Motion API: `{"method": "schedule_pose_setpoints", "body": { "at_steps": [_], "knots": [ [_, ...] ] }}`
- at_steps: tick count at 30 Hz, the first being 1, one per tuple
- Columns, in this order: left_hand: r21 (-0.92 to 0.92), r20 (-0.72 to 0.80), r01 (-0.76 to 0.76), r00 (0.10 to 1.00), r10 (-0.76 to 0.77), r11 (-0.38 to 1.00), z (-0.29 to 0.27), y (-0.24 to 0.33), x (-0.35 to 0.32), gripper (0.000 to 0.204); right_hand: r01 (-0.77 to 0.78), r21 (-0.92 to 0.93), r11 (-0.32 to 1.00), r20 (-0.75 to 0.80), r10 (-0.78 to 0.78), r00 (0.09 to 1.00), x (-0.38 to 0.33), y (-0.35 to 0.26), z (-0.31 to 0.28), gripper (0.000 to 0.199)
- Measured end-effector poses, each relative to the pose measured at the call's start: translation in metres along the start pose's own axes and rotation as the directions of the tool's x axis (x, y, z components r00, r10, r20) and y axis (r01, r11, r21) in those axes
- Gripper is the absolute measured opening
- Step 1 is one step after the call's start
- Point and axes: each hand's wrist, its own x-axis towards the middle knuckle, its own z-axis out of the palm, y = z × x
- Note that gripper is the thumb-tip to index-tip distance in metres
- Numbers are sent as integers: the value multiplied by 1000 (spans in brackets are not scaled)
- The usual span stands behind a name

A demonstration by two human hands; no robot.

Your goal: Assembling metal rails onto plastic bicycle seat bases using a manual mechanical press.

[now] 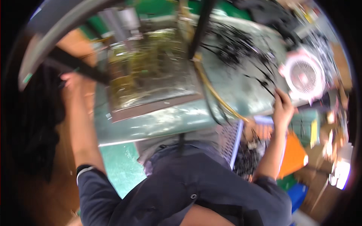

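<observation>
My right hand (283,108) is closed on a thin black cable (266,86) at the right end of the green-topped table (151,130). The cable slants away from my fingers toward a loose heap of black cables (230,43) on the tabletop. Out to the far left, my left hand (71,81) reaches beside a large dark bundle (36,116), perhaps of black cables. Its fingers are blurred and partly hidden, so what they hold cannot be made out.
A machine with a glossy, brown-edged plate (158,102) and dark posts stands on the table before me. A yellow hose (215,92) runs beside it. A pink-and-white fan (303,74) stands at right. A purple crate (229,139) and an orange bin (292,154) are below.
</observation>
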Motion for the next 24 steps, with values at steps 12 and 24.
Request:
{"method": "schedule_pose_setpoints", "body": {
  "at_steps": [12, 24],
  "knots": [
    [-500, 782, -189, 321, 534, 845, -414, -53, -106, 54, 617, -326, 716, 426, -471, 772, -18, 45, -27, 29],
    [-912, 213, -406, -331, 919, 66, -351, -33, -43, 75, 380, -238, 894, 488, -228, 842, 18, -1, 32, 66]
  ]
}}
